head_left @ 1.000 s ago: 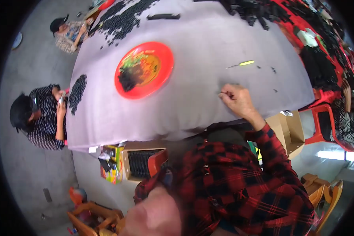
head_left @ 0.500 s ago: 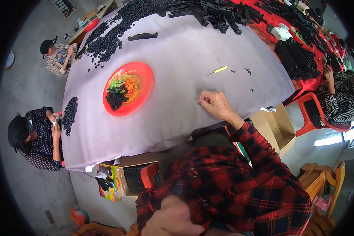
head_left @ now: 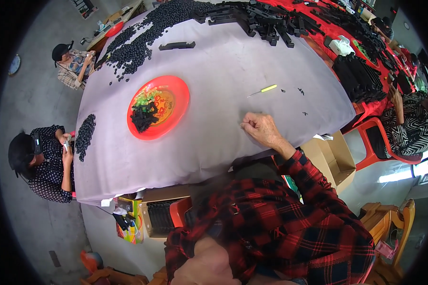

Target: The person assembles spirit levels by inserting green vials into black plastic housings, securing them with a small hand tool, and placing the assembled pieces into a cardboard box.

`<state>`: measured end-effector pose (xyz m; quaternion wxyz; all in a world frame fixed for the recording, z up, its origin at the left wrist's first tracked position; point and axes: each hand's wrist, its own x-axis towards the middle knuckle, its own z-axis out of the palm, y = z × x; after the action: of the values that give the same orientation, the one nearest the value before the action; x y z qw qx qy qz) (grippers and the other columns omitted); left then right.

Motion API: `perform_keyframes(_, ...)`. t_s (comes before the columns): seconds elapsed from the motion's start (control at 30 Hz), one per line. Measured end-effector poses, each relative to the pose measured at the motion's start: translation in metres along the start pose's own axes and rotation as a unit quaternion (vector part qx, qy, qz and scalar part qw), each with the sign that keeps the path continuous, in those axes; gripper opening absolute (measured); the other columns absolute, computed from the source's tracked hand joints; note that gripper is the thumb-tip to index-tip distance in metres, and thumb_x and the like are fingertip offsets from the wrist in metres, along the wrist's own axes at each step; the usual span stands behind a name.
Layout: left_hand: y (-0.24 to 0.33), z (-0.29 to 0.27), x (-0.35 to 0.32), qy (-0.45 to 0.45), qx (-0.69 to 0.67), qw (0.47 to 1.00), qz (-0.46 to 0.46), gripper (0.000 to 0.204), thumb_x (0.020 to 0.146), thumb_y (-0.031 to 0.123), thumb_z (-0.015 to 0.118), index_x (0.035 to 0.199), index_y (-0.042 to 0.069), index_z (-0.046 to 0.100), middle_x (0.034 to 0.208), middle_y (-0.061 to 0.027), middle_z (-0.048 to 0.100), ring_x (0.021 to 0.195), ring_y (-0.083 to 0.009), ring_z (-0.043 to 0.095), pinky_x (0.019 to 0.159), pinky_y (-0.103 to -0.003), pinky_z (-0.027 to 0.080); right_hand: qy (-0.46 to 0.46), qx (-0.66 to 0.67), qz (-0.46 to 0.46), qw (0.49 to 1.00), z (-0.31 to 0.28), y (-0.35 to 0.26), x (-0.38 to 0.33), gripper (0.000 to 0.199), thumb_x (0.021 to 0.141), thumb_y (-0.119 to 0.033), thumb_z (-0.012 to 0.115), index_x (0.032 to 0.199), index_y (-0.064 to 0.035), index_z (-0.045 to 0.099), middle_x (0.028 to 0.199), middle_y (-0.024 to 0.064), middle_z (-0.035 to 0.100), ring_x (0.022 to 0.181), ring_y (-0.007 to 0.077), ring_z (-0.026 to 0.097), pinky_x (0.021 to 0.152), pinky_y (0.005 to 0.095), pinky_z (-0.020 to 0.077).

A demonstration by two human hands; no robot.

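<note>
My right hand (head_left: 261, 129) rests on the pale cloth of the table (head_left: 214, 137), its fingers curled into a loose fist. No object shows in it. Beyond its knuckles lies a thin tool with a yellow handle (head_left: 269, 88) and a slim metal shaft. Tiny black pieces (head_left: 301, 91) are scattered to the right of that tool. My left hand (head_left: 207, 263) is raised close at the lower edge, bent at the knuckles, with its fingertips hidden. Left of centre is a red plate (head_left: 182, 111) holding black strips, green bits and small red rings.
Black round pieces (head_left: 128, 54) spread over the far left, with a smaller heap (head_left: 85, 137) at the left edge. Long black parts (head_left: 257, 21) are piled at the back; one black bar (head_left: 177, 46) lies apart. Co-workers sit left and right. An open carton (head_left: 337, 159) stands beside my right arm.
The view has shifted slightly, so the table's things sit a little differently in the picture. My right hand stays curled in place on the cloth; my left hand has moved slightly lower.
</note>
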<state>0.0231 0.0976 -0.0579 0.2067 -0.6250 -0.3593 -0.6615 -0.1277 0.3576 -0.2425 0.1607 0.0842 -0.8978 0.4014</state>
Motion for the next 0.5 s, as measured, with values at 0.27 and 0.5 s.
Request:
perform_keyframes(0.27,0.000,-0.008,-0.005,-0.054,0.007,0.989,-0.136,0.008,0.086,0.005,0.058,0.082,-0.002,0.058,0.075,-0.0101,0.058,0.062,-0.0253,0.056,0.062,-0.038,0.048,0.002,-0.002,0.008,1.000,-0.001,0.008,-0.002,0.021,0.087,-0.017,0.071,0.080,-0.0028,0.057,0.063,0.0127,0.055,0.056,0.0278,0.051,0.056,0.0397,0.0429)
perform_keyframes(0.5,-0.037,0.003,-0.018,0.018,0.148,0.988,-0.024,0.015,0.087,0.012,0.063,0.075,0.006,0.056,0.076,-0.0088,0.060,0.062,-0.0264,0.058,0.053,-0.043,0.049,0.004,-0.002,0.001,1.000,-0.002,-0.004,0.001,0.022,0.086,-0.016,0.072,0.079,-0.0018,0.057,0.064,0.0134,0.055,0.055,0.0270,0.049,0.055,0.0387,0.0421)
